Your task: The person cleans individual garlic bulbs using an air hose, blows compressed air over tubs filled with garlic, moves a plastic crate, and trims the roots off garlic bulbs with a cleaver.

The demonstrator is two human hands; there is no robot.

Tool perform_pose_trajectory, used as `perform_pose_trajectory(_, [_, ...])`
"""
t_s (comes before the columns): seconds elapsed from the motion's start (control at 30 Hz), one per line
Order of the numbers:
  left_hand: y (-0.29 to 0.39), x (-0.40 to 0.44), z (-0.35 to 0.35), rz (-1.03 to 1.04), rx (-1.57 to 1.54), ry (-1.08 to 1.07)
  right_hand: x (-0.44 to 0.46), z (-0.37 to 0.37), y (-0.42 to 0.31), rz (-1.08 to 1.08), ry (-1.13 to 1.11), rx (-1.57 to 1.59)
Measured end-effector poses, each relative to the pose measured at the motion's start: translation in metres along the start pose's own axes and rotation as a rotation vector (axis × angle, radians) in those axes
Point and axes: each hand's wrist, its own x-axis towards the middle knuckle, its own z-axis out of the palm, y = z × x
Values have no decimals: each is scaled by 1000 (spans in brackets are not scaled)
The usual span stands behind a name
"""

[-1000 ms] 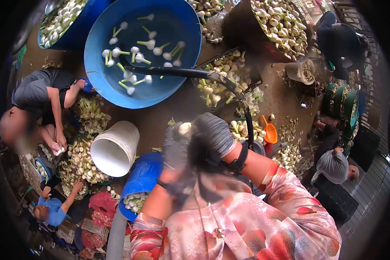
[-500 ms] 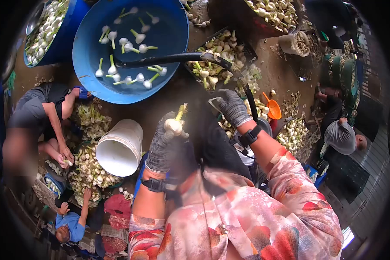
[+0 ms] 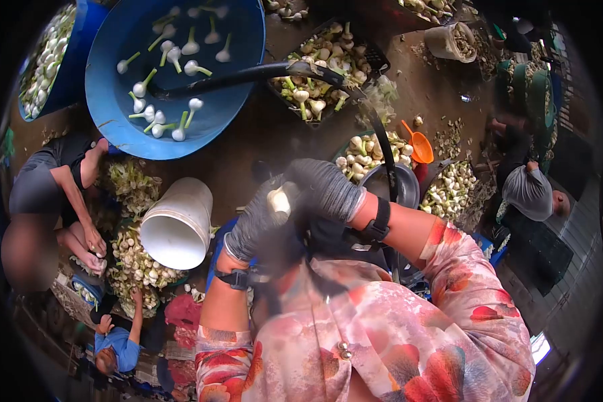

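Observation:
A pale garlic bulb [image 3: 279, 202] sits in the grasp of my left hand [image 3: 253, 221], which wears a grey glove with its fingers wrapped around the bulb. My right hand [image 3: 325, 190], gloved too, is brought in against the bulb's far side with its fingers curled. A dark blur covers its fingertips, so whatever they grip is hidden. In front of me, a blue tub [image 3: 97, 100] of water holds several peeled garlic bulbs with green stems. A black hose [image 3: 248, 72] runs over its rim.
A white bucket [image 3: 201, 208] lies tilted at my left. Ahead stands a crate [image 3: 301, 119] of garlic; to the right are an orange scoop [image 3: 421, 146] and a dark basin [image 3: 409, 191]. Co-workers sit left [image 3: 43, 194], lower left [image 3: 122, 345] and right [image 3: 528, 194], near garlic heaps [image 3: 137, 268].
My right hand, which held a thin pale implement off to the right, has come over to the bulb in my left hand. The bulb's stem no longer shows. The view has shifted slightly.

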Motion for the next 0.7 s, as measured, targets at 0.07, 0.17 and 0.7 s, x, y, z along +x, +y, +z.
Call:
perform_pose_trajectory(0.07, [10,4,10,-16,-41,37,-5,7,8,115,82,153])
perform_pose_trajectory(0.17, [-6,8,8,-250,23,232,-7,11,16,-25,86,6])
perform_pose_trajectory(0.7, [-111,-68,-129,-239,-35,830,99,72,267,655,-143,-103])
